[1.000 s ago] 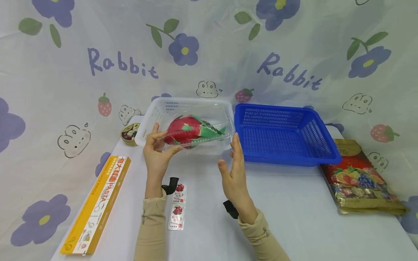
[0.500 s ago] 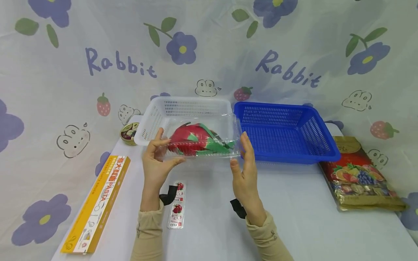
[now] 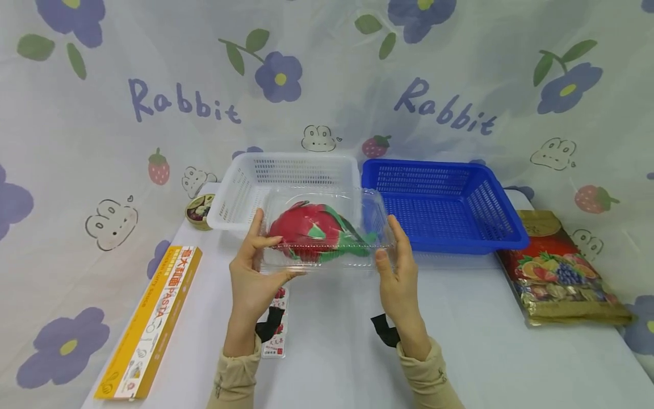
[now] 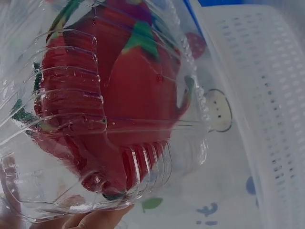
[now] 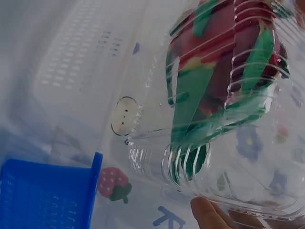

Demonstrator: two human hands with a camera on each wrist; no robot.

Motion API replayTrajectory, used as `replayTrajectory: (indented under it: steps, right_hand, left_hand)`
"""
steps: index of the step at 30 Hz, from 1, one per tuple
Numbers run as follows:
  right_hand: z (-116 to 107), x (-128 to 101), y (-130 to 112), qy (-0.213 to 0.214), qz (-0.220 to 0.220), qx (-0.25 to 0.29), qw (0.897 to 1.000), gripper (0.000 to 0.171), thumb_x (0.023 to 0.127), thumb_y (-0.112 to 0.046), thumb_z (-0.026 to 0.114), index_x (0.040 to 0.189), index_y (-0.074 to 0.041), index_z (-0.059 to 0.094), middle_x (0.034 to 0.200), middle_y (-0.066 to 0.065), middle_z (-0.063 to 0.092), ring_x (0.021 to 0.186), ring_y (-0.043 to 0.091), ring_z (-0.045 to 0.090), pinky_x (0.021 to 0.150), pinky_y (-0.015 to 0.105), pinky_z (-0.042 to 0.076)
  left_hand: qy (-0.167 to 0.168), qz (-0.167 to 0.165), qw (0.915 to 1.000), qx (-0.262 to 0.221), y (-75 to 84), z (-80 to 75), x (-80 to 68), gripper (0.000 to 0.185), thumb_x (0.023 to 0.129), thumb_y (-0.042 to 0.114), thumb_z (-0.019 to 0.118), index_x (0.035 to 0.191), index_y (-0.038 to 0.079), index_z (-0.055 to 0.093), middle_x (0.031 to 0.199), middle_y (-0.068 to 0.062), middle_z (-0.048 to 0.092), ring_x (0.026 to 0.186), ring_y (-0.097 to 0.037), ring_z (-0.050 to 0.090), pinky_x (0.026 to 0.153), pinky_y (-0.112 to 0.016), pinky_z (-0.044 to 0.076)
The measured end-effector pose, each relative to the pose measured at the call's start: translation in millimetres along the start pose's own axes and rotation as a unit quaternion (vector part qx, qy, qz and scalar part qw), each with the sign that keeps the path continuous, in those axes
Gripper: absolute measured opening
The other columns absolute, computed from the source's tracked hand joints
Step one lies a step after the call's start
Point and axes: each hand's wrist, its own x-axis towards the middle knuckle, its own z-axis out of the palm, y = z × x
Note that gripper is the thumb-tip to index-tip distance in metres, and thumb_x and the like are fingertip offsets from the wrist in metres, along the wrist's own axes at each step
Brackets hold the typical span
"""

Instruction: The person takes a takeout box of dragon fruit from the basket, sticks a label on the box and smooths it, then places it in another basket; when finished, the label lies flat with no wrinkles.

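Clamshell box (image 3: pixel 324 236) with dragon fruit (image 3: pixel 311 230) is above the bench (image 3: pixel 485 341), before the white basket (image 3: pixel 286 170); left hand (image 3: pixel 252 275) and right hand (image 3: pixel 401 272) grip its ends. Wrist views: fingertips sit under the thin plastic, so press gently, keep it level.

This looks like a staged tabletop set rather than a lived-in room. A cartoon cloth (image 3: pixel 102 142) printed with flowers, strawberries and "Rabbit" hangs as a backdrop and hides the room behind. A white table (image 3: pixel 485 352) carries two plastic baskets (image 3: pixel 444 199) and packaged groceries: a pasta box (image 3: pixel 150 321) and a sweets bag (image 3: pixel 559 272).
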Motion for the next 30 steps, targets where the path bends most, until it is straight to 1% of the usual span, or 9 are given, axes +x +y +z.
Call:
replayTrajectory:
  steps: [3, 8, 13, 17, 22, 24, 25, 28, 30]
  right_hand:
    - [-8, -1, 1, -0.011, 0.014, 0.019, 1.000, 0.052, 0.104, -0.023, 0.041, 0.153, -0.010, 0.027, 0.158, 0.012, 0.030, 0.145, 0.032, 0.032, 0.111, 0.055, 0.033]
    - [-24, 0, 0, -0.038, 0.032, 0.043, 0.998, 0.050, 0.106, -0.024, 0.035, 0.152, -0.010, 0.028, 0.158, 0.014, 0.029, 0.143, 0.037, 0.033, 0.109, 0.057, 0.033]
    - [-38, 1, 2, -0.088, 0.060, 0.052, 0.993, 0.049, 0.105, -0.024, 0.033, 0.152, -0.007, 0.029, 0.161, 0.015, 0.022, 0.148, 0.038, 0.021, 0.110, 0.066, 0.026]
    - [-45, -1, 7, -0.105, 0.078, 0.036, 0.991, 0.048, 0.105, -0.023, 0.032, 0.151, -0.009, 0.031, 0.162, 0.014, 0.020, 0.151, 0.031, 0.011, 0.111, 0.068, 0.022]
    - [-48, -8, 8, -0.095, 0.085, 0.026, 0.991, 0.048, 0.102, -0.014, 0.039, 0.150, -0.009, 0.035, 0.162, 0.013, 0.020, 0.150, 0.033, 0.013, 0.113, 0.069, 0.016]
    - [-49, -13, 8, -0.087, 0.081, 0.020, 0.993, 0.049, 0.100, -0.009, 0.043, 0.149, -0.007, 0.036, 0.161, 0.013, 0.020, 0.150, 0.034, 0.016, 0.119, 0.053, 0.022]
    - [-50, -15, 8, -0.081, 0.072, 0.020, 0.994, 0.049, 0.099, -0.006, 0.044, 0.148, -0.006, 0.038, 0.161, 0.015, 0.021, 0.149, 0.029, 0.019, 0.119, 0.045, 0.026]
    - [-51, -22, 10, -0.064, 0.036, 0.027, 0.997, 0.050, 0.096, 0.001, 0.045, 0.146, -0.001, 0.039, 0.160, 0.018, 0.021, 0.147, 0.012, 0.027, 0.111, 0.019, 0.035]
    - [-52, -26, 11, -0.057, 0.006, 0.036, 0.998, 0.050, 0.095, 0.005, 0.044, 0.145, 0.003, 0.039, 0.160, 0.018, 0.021, 0.145, 0.004, 0.027, 0.107, 0.013, 0.035]
  left_hand:
    - [0.001, 0.017, 0.9996, 0.024, 4.8, 5.2, -6.2, 0.054, 0.055, -0.019, 0.083, 0.103, -0.008, 0.062, 0.157, -0.015, 0.032, 0.145, -0.035, 0.030, 0.102, -0.019, 0.043]
    - [0.001, 0.050, 0.9986, 0.020, 5.5, 13.1, -20.0, 0.058, 0.048, -0.022, 0.084, 0.100, -0.009, 0.062, 0.156, -0.021, 0.031, 0.142, -0.042, 0.032, 0.105, -0.023, 0.042]
    - [-0.012, 0.085, 0.9963, 0.006, -2.1, 18.3, -34.8, 0.058, 0.046, -0.023, 0.084, 0.099, -0.005, 0.065, 0.153, -0.028, 0.031, 0.141, -0.042, 0.034, 0.106, -0.024, 0.042]
    - [-0.032, 0.097, 0.9948, -0.004, -7.9, 21.5, -41.3, 0.057, 0.048, -0.022, 0.084, 0.099, -0.004, 0.066, 0.153, -0.030, 0.029, 0.144, -0.039, 0.031, 0.107, -0.025, 0.042]
    - [-0.051, 0.087, 0.9949, -0.003, -9.0, 24.2, -46.4, 0.055, 0.051, -0.020, 0.084, 0.099, -0.003, 0.063, 0.155, -0.029, 0.025, 0.148, -0.032, 0.026, 0.110, -0.025, 0.038]
    - [-0.061, 0.074, 0.9954, 0.008, -7.6, 24.7, -48.6, 0.055, 0.052, -0.019, 0.085, 0.099, -0.002, 0.062, 0.157, -0.026, 0.024, 0.149, -0.028, 0.023, 0.111, -0.024, 0.035]
    - [-0.066, 0.064, 0.9956, 0.014, -6.6, 24.8, -49.7, 0.055, 0.052, -0.018, 0.085, 0.100, -0.001, 0.063, 0.158, -0.024, 0.023, 0.150, -0.026, 0.021, 0.112, -0.024, 0.034]
    - [-0.086, 0.051, 0.9943, 0.036, -4.1, 24.3, -52.2, 0.057, 0.055, -0.012, 0.087, 0.104, 0.002, 0.063, 0.160, -0.019, 0.021, 0.150, -0.025, 0.020, 0.112, -0.021, 0.033]
    - [-0.102, 0.049, 0.9915, 0.065, -3.0, 22.8, -53.9, 0.063, 0.055, -0.007, 0.089, 0.111, 0.006, 0.064, 0.161, -0.017, 0.020, 0.150, -0.025, 0.021, 0.111, -0.019, 0.033]
